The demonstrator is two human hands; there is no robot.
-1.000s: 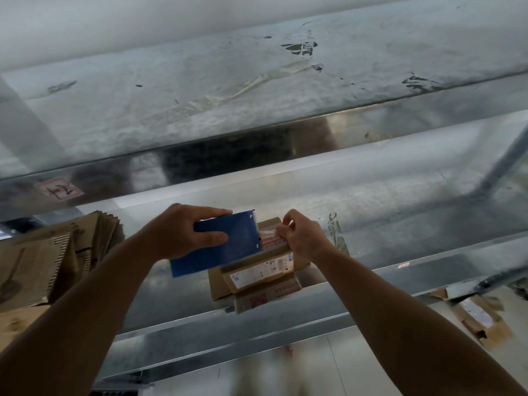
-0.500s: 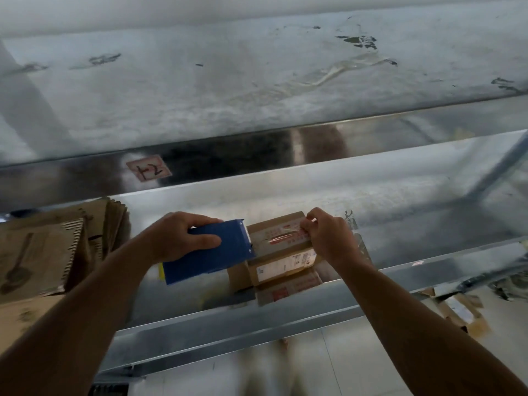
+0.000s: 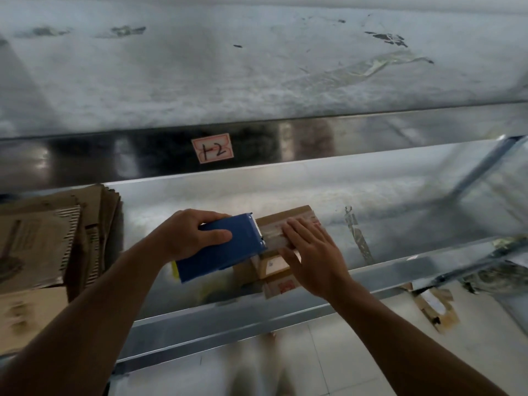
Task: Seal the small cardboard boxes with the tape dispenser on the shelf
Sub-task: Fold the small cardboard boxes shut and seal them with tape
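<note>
Evidently this box is mid-seal rather than finished. At far left a stack of flattened cartons (image 3: pixel 43 238) lies on the metal shelf (image 3: pixel 228 315), none of it folded up, so if those belong to the job, most of the work lies ahead; no finished box shows anywhere. Next over, the left hand (image 3: pixel 191 235) has fingers and thumb wrapped round the blue tape dispenser (image 3: pixel 225 252), whose toothed edge sits at the left end of the small cardboard box (image 3: pixel 288 215). A strip of clear tape (image 3: pixel 273 238) runs from those teeth across the box top and looks uncut. The box stands near the shelf's front edge, with either a second box or its own reflection below it; I cannot tell which. Further right, the right hand (image 3: pixel 311 258) lies flat on the lid, fingers straight and slightly spread, pressing the tape down. What is left, by my reading: tear the strip against the teeth, rub the end down, then take up any further boxes.
</note>
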